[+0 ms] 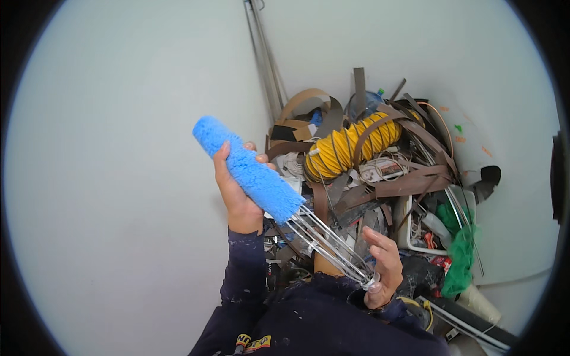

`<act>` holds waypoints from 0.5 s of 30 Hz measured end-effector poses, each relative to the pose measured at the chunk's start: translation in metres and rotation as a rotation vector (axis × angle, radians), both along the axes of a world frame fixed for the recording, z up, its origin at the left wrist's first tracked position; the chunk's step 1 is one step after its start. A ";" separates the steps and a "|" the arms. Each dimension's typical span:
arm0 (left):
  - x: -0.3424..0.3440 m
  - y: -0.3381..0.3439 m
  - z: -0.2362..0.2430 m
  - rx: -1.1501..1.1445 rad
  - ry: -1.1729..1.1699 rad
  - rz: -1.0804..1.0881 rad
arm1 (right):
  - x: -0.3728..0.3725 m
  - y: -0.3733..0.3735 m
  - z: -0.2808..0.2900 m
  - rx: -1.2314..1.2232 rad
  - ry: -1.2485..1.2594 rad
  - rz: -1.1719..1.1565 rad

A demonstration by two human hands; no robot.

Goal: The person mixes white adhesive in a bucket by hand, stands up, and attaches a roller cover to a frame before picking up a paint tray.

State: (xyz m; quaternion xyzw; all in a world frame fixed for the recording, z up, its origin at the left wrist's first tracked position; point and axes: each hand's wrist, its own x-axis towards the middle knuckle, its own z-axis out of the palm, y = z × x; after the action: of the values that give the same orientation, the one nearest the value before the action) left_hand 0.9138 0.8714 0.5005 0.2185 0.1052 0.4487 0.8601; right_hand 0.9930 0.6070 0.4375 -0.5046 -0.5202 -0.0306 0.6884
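Note:
My left hand point(237, 190) is wrapped round a fluffy blue paint roller sleeve point(255, 178), thumb on its near side and fingertips showing over the far side. The sleeve tilts from upper left to lower right. Out of its lower end runs a wire roller cage point(329, 246), partly inside the sleeve. At the cage's outer end is my right hand point(385, 270), with its thumb against the end piece and its fingers stretched up, apart from the wires. How much of the cage is inside the sleeve is hidden.
A heap of clutter lies ahead and to the right: a yellow ribbed duct hose point(356, 145), brown strips point(409, 183), a white tub point(407, 228) and green mesh point(460, 261). Long metal rods point(264, 65) lean in the corner. A pale wall point(119, 178) stands on the left.

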 end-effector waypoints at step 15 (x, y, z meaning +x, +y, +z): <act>-0.037 -0.028 0.047 0.179 -0.102 0.173 | -0.039 0.024 0.035 0.143 0.137 -0.072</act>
State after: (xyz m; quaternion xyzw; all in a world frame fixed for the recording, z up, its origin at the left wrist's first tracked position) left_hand 0.8765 0.8433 0.5478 0.2616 0.0392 0.5392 0.7995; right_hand 0.9540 0.6310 0.4722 -0.4735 -0.4502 -0.0577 0.7549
